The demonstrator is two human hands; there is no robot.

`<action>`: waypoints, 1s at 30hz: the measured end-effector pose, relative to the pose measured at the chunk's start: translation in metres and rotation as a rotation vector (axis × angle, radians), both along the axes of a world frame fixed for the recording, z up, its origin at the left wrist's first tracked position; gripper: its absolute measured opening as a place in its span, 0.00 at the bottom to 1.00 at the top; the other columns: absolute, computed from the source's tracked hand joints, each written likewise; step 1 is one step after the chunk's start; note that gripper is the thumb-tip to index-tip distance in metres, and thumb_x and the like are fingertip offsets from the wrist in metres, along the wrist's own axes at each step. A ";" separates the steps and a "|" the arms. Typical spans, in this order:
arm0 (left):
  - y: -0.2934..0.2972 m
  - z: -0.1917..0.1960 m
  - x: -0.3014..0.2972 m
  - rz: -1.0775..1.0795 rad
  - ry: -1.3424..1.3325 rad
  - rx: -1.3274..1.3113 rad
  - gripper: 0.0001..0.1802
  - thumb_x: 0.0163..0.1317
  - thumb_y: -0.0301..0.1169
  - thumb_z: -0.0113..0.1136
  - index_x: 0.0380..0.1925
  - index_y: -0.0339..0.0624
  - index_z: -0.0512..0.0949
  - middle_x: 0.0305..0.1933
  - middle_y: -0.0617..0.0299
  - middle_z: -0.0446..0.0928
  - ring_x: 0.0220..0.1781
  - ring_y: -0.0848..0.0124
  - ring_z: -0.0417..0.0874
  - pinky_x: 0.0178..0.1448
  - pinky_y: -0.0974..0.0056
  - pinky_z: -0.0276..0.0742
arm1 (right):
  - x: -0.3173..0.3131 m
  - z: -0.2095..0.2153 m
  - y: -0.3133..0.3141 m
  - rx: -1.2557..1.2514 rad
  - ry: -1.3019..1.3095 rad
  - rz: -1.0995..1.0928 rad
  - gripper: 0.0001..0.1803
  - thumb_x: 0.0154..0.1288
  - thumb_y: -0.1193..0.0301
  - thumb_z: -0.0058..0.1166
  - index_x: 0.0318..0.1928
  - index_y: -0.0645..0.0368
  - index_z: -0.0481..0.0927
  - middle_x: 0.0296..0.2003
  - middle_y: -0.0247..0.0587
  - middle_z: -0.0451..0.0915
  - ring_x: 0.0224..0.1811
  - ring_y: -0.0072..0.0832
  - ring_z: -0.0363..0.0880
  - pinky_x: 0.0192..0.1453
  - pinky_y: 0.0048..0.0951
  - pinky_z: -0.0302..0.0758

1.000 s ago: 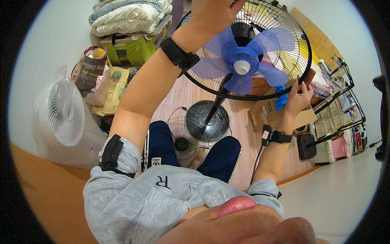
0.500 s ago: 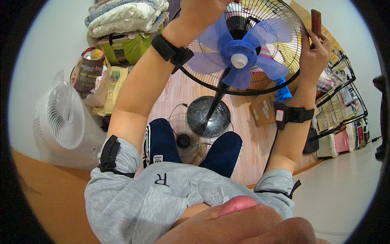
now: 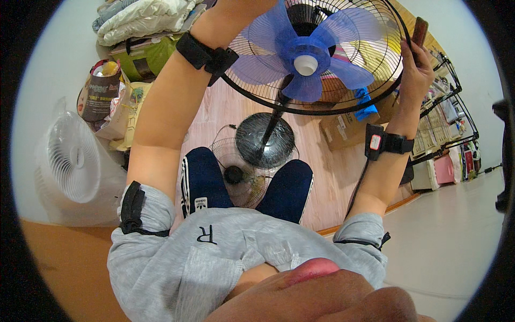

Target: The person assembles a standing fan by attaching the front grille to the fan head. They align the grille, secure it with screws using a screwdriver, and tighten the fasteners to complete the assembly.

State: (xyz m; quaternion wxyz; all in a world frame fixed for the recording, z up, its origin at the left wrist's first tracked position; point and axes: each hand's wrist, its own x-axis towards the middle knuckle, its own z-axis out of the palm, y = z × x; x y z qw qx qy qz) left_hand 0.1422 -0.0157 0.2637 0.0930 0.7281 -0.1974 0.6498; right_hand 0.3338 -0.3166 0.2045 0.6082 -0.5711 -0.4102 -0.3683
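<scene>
A standing fan with translucent blue blades (image 3: 343,29) and a white centre knob (image 3: 305,65) stands before me. A black rim (image 3: 322,112) runs round its wire guard, and no front guard covers the blades. My right hand (image 3: 418,65) is closed at the rim's right side, its fingers touching the edge. From that hand a reddish-brown, bar-shaped object (image 3: 420,31) sticks up; its kind is unclear. My left hand (image 3: 252,4) reaches the guard's upper left, its fingers cut off by the picture's top edge. The fan's round base (image 3: 265,140) rests on the floor, looking wrapped in clear plastic.
A loose wire guard (image 3: 247,185) with a dark centre lies between my knees. At left stands a white fan (image 3: 75,161) in clear plastic, near bags (image 3: 102,94) and a green storage box (image 3: 145,56). A cardboard box (image 3: 335,131) and a black-framed rack (image 3: 450,145) are on the right.
The view has shifted slightly, so the fan and floor things appear a little left and higher. My left hand sits farther out of the picture. My right hand stays at the rim with the bar-shaped object.
</scene>
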 end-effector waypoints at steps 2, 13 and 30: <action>0.000 -0.001 0.000 -0.008 0.019 -0.027 0.08 0.63 0.27 0.66 0.41 0.36 0.88 0.38 0.51 0.86 0.42 0.52 0.84 0.47 0.53 0.80 | 0.007 -0.006 -0.001 -0.042 0.025 -0.036 0.13 0.68 0.71 0.69 0.47 0.67 0.89 0.48 0.37 0.82 0.49 0.23 0.80 0.54 0.23 0.75; 0.002 -0.002 0.001 0.037 0.000 0.018 0.09 0.66 0.30 0.66 0.40 0.36 0.88 0.38 0.51 0.86 0.42 0.52 0.84 0.46 0.53 0.79 | 0.012 -0.033 -0.002 0.123 0.230 0.095 0.14 0.74 0.68 0.64 0.51 0.65 0.88 0.34 0.29 0.79 0.37 0.18 0.76 0.42 0.22 0.74; 0.008 -0.004 0.010 0.044 -0.094 0.093 0.10 0.68 0.33 0.66 0.39 0.37 0.89 0.34 0.52 0.85 0.34 0.56 0.83 0.38 0.56 0.79 | -0.007 -0.111 -0.013 0.024 0.028 -0.598 0.14 0.60 0.69 0.74 0.47 0.58 0.91 0.40 0.42 0.77 0.40 0.33 0.79 0.46 0.34 0.76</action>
